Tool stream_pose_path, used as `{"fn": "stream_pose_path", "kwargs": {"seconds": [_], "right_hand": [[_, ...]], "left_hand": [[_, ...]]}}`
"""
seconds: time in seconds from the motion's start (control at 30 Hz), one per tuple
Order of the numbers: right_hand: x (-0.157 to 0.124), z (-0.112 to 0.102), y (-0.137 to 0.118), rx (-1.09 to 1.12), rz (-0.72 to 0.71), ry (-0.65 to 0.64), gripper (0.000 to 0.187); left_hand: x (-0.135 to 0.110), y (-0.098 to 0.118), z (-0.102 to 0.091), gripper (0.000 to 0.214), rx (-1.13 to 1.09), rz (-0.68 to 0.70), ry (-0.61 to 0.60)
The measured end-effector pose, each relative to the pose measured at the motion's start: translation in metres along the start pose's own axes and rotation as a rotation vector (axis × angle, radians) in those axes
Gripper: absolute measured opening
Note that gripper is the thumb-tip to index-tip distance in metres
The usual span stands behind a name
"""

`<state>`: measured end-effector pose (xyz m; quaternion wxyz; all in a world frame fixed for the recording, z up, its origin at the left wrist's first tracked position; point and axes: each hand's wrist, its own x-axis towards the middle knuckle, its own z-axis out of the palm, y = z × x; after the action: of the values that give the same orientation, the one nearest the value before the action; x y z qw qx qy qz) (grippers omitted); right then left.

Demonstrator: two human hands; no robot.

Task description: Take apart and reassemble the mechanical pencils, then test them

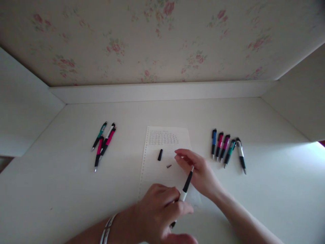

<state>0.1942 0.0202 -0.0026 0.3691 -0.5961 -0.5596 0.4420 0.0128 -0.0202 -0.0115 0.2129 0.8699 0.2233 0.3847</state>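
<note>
My left hand [165,210] grips a white and black pen [187,184] between its fingers, with the metal tip pointing up and to the right. My right hand [194,167] hovers over the right side of a sheet of lined paper [152,173]; its thumb and fingers are bent but apart, and I see nothing between them. Left of those fingertips a black pen grip [160,155] lies on the paper. Just below it rests a small dark cone-shaped pen tip [169,166]. Handwritten lines fill the upper part of the sheet.
To the left, a loose pile holds a green pen [99,136], a white pen [108,135] and pink pens [109,142]. On the right stands a row of several pens, from a blue pen [214,143] to a white pen [240,154]. White panels and a papered wall enclose the desk.
</note>
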Motion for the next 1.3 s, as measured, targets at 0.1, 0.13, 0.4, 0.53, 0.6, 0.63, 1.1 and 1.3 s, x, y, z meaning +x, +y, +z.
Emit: {"fn": "stream_pose_path", "kwargs": {"seconds": [0.1,0.13,0.4,0.53,0.6,0.63,1.1,1.3], "right_hand": [[0.008,0.009,-0.006,-0.223,-0.142,-0.070,0.028],[0.012,0.012,-0.009,-0.289,-0.174,-0.071,0.030],[0.040,0.035,-0.023,-0.634,-0.246,-0.105,0.024],[0.041,0.042,-0.023,-0.574,-0.288,-0.114,0.020],[0.040,0.042,-0.020,-0.510,-0.291,-0.092,0.020],[0.040,0.041,-0.019,-0.467,-0.290,-0.076,0.019],[0.017,-0.005,0.005,0.832,0.093,0.184,0.022],[0.006,-0.001,0.003,1.015,0.194,-0.004,0.024]], "left_hand": [[0.003,0.001,-0.003,0.045,-0.043,0.003,-0.015],[0.004,0.001,-0.004,0.039,-0.062,0.002,-0.025],[0.007,0.004,-0.009,0.015,-0.130,-0.124,0.008],[0.007,0.005,-0.011,0.011,-0.142,-0.218,0.020],[0.007,0.006,-0.011,0.010,-0.164,-0.233,0.011],[0.007,0.006,-0.011,0.009,-0.171,-0.233,0.015],[0.008,0.006,-0.012,0.016,-0.158,-0.266,-0.033],[0.011,0.006,-0.014,0.014,-0.175,-0.294,-0.059]]}}
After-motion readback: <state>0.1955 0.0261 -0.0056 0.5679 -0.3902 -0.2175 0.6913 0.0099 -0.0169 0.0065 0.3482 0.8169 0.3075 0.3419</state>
